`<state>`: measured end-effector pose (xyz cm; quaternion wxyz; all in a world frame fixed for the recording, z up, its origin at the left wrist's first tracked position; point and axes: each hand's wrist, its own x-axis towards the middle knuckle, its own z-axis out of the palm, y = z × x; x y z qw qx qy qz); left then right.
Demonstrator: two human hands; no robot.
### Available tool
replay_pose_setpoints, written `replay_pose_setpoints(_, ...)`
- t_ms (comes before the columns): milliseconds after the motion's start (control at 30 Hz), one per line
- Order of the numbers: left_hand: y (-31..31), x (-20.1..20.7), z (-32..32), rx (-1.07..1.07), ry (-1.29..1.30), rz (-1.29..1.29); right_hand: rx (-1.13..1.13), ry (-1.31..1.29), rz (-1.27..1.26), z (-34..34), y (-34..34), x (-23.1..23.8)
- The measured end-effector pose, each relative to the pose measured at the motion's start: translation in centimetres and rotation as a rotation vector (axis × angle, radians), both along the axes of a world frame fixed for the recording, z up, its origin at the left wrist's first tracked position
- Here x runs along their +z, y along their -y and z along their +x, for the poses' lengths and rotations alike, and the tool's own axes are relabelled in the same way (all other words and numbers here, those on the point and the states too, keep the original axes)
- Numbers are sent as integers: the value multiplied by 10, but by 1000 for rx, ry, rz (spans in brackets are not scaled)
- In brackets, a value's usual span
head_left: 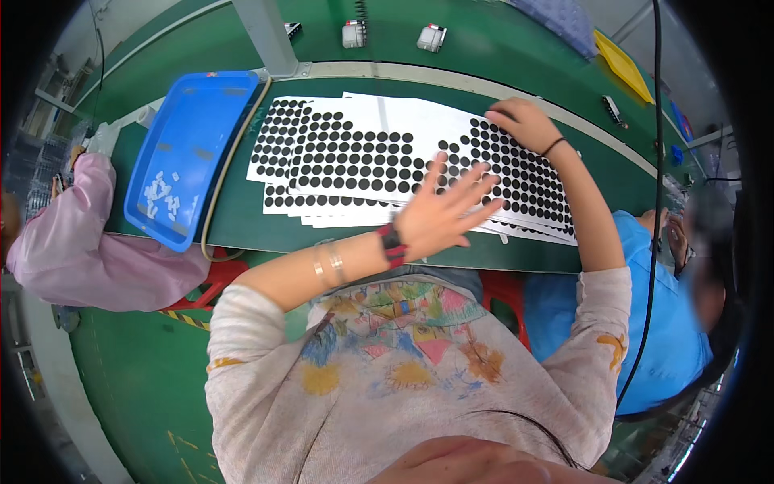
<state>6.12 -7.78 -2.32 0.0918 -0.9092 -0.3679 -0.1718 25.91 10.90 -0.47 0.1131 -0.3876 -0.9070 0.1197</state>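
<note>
White sheets (387,113) printed or covered with rows of black round dots lie spread and overlapping on the green table. The dots stop short of a bare white patch at the upper middle. My left hand (447,211), with a red and black band at the wrist, is over the middle sheets, fingers spread and holding nothing. At the upper edge of the right-hand sheet (524,181), my right hand (528,127) has its fingers bent and drawn together. Whatever may be between those fingertips is too small to make out.
A blue tray (189,105) with several small white pieces (164,196) stands left of the sheets. A metal post (266,36) rises behind them. People in pink (105,250) and blue (645,323) sit on either side. A black cable (655,202) hangs at the right.
</note>
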Motion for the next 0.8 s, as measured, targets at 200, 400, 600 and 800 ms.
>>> replay_pose_setpoints(200,3,0,-67,107,-82,10,232,-183,-309,-99,18,-7)
replay_pose_setpoints(400,-9,1,-68,109,-75,-138,331,-138,-283,-108,7,-16)
replay_pose_setpoints(600,-50,31,-66,70,85,-246,115,-383,-120,-116,-30,-21)
replay_pose_setpoints(800,-73,6,-53,49,76,-212,-552,-499,462,-9,-130,-36)
